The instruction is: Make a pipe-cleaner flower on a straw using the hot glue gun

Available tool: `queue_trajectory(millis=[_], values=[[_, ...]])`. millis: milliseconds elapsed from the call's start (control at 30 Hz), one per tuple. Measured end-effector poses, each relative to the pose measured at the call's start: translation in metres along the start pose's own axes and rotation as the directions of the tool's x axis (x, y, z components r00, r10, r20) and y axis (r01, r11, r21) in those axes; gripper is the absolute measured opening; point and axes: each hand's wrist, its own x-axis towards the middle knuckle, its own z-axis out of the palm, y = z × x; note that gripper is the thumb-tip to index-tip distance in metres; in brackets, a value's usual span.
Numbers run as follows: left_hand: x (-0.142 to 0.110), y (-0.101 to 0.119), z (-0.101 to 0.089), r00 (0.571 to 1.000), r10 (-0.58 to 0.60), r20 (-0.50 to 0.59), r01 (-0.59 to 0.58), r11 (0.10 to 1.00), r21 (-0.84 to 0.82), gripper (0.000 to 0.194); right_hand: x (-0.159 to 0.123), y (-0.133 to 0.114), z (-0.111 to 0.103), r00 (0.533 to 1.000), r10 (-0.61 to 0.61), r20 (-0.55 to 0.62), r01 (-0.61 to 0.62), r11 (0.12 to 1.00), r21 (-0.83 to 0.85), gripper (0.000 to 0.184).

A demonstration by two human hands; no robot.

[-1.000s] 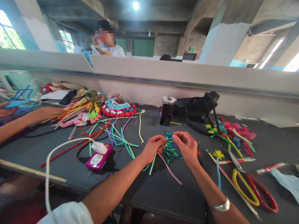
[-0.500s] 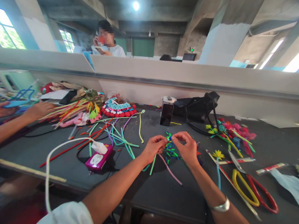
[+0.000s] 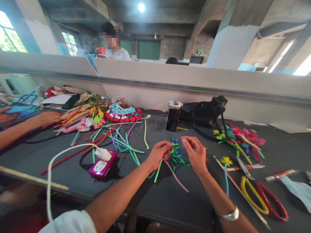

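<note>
My left hand [image 3: 160, 154] is closed in a pinch, and a light-green pipe cleaner [image 3: 158, 172] sticks out below its fingers. A pink pipe cleaner [image 3: 176, 177] runs from beside that hand across the dark table. Between my hands lies a loose pile of short green and blue pipe-cleaner pieces [image 3: 177, 158]. My right hand [image 3: 196, 154], at the pile's right side, has thumb and forefinger close together; whatever is between them is too small to make out. The two hands are apart. A silver bangle [image 3: 230, 214] is on my right wrist.
Scissors [image 3: 255, 194] and a yellow pipe-cleaner flower [image 3: 225, 161] lie right; a fluffy flower bunch [image 3: 250, 140] sits behind. A phone [image 3: 173, 119] leans on a bottle [image 3: 174, 104] beside a black bag [image 3: 208, 111]. Left are a purple power socket [image 3: 103, 165] and a co-worker's hands [image 3: 47, 118].
My right hand came in close to the left fingertips, then drew back to the right. My left hand stayed in place. The co-worker's hand shifted left, then back over the pipe cleaners.
</note>
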Motion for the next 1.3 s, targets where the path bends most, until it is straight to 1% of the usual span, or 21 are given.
queue_trajectory(millis=[133,333,667,800,900,1067,1200,1267,1300], values=[[0.001,0.0,-0.001,1.0,-0.017,0.01,0.017,0.999,-0.027,0.025,-0.001,0.001,0.001,1.0,0.016,0.025,-0.016,1.0,0.004,0.022],[-0.001,0.001,0.001,1.0,-0.023,0.009,0.023,1.0,-0.011,0.024,-0.002,0.0,0.003,0.998,0.026,0.055,-0.026,1.0,-0.001,0.02],[-0.004,0.003,0.003,0.998,-0.054,0.015,0.053,0.999,0.011,0.024,-0.002,0.0,0.004,0.999,0.006,0.05,-0.003,0.998,-0.057,0.019],[-0.003,0.002,0.002,0.999,-0.05,0.011,0.05,0.999,-0.007,0.024,-0.001,-0.001,0.003,0.999,0.014,0.051,-0.012,0.999,-0.034,0.021],[-0.003,0.002,0.001,0.999,-0.038,0.032,0.038,0.999,-0.016,0.025,0.0,0.003,0.001,0.999,0.048,0.022,-0.048,0.999,0.015,0.027],[-0.002,0.004,-0.002,0.998,-0.031,0.047,0.036,0.992,-0.118,0.028,0.006,0.01,-0.004,0.991,0.1,-0.087,-0.097,0.995,0.034,0.032],[0.001,0.003,-0.008,0.999,0.0,0.035,0.007,0.981,-0.192,0.028,0.015,0.006,-0.013,0.976,0.123,-0.179,-0.133,0.99,-0.045,0.033],[0.003,0.002,-0.01,0.999,0.025,0.03,-0.017,0.974,-0.225,0.028,0.017,0.005,-0.026,0.973,0.14,-0.183,-0.164,0.978,-0.126,0.035],[0.004,0.002,-0.011,0.999,0.037,0.027,-0.029,0.971,-0.238,0.027,0.016,0.005,-0.036,0.975,0.145,-0.169,-0.176,0.966,-0.188,0.036]])
